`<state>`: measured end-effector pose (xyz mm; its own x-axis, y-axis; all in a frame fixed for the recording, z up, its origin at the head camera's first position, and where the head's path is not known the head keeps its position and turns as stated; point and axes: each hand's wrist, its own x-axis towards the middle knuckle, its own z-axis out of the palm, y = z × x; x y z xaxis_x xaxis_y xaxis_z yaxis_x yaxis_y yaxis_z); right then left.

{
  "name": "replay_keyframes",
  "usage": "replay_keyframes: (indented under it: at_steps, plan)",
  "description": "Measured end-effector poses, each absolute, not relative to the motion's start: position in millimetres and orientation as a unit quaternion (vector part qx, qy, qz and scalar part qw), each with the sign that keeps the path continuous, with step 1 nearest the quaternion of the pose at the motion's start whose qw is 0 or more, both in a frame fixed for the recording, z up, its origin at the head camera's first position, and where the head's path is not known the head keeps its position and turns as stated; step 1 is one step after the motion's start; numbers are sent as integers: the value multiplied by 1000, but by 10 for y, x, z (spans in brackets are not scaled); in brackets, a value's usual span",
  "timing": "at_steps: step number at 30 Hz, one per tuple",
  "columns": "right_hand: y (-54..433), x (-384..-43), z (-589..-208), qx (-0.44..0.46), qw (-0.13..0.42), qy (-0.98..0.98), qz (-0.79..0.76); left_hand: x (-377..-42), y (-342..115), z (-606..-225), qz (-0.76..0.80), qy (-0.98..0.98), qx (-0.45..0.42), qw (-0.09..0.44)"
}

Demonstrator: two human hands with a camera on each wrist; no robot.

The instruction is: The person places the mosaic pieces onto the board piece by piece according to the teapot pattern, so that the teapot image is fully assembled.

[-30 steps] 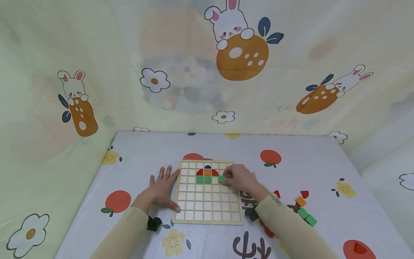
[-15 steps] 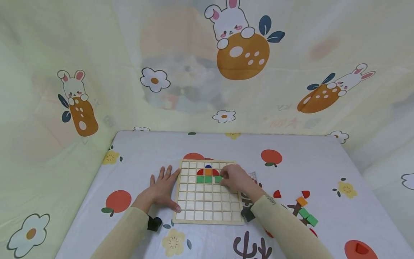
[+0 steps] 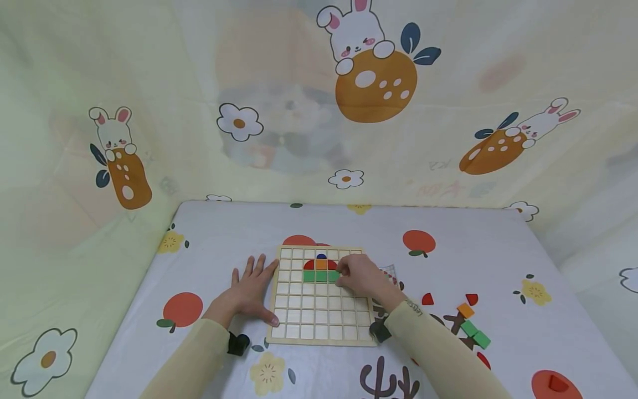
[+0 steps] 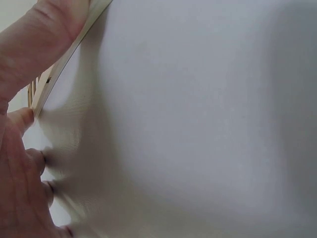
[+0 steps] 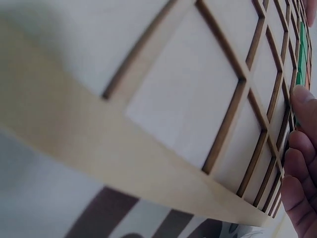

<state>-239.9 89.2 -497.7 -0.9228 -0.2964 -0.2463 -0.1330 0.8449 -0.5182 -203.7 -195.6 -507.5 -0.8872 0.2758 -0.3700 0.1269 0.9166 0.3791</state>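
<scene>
A wooden grid board lies flat on the table. My left hand is spread flat at its left side, thumb and index fingertip touching the edge; in the left wrist view the thumb lies against the frame. My right hand pinches a green square block at the right end of a green row in the grid. Beside it sit two more green blocks. Above them are an orange square between red curved pieces, and a blue piece. My fingers partly cover the right red piece.
Right of the board lie loose pieces: red ones, an orange square and green squares. Another red piece is near the front right. A printed card is partly hidden behind my right wrist. A patterned cloth wall stands behind.
My right hand has moved left with the green block, closing the gap to the other two green blocks. The left hand has stayed in place.
</scene>
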Motion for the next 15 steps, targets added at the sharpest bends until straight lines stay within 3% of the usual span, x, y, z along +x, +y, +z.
replay_keyframes:
  at_steps: [15]
  plan:
    - [901,-2387,-4977,-137,134,947,-259,-2036,-1963,-5066,180,954,107,213]
